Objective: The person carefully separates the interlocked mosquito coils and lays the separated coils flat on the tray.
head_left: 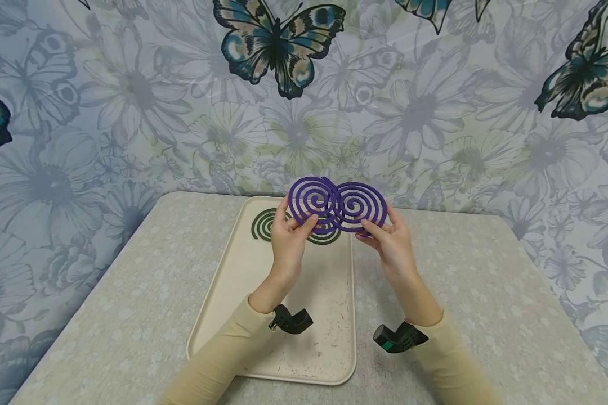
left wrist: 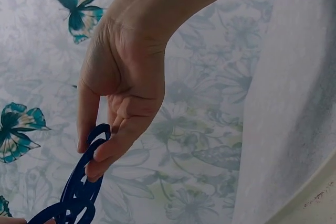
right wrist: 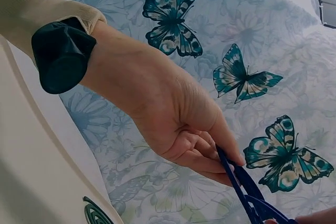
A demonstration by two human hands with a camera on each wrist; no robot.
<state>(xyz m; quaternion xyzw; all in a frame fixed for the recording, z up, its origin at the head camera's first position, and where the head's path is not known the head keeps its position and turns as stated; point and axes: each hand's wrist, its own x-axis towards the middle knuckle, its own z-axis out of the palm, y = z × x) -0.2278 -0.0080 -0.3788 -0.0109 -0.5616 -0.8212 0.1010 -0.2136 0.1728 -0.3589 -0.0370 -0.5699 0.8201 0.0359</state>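
Two flat purple spirals, shaped like mosquito coils, are held up over the far end of a cream tray (head_left: 329, 343), their inner edges overlapping. My left hand (head_left: 289, 244) pinches the left purple coil (head_left: 316, 201) between thumb and fingers. On the other side, my right hand (head_left: 396, 250) grips the right purple coil (head_left: 353, 205) by its outer edge. More purple curves show behind the overlap; I cannot tell how many coils there are. In both wrist views the coils appear nearly edge-on. Behind the hands, a green coil (head_left: 254, 226) and another green coil (head_left: 324, 242) lie on the tray, partly hidden.
The tray rests on a pale patterned table (head_left: 461, 281), with dark specks scattered toward its near right part. A cloth backdrop (head_left: 415, 112) with flowers and butterflies rises behind the table. Dark devices are worn on the left wrist (head_left: 291, 320) and right wrist (head_left: 401, 337).
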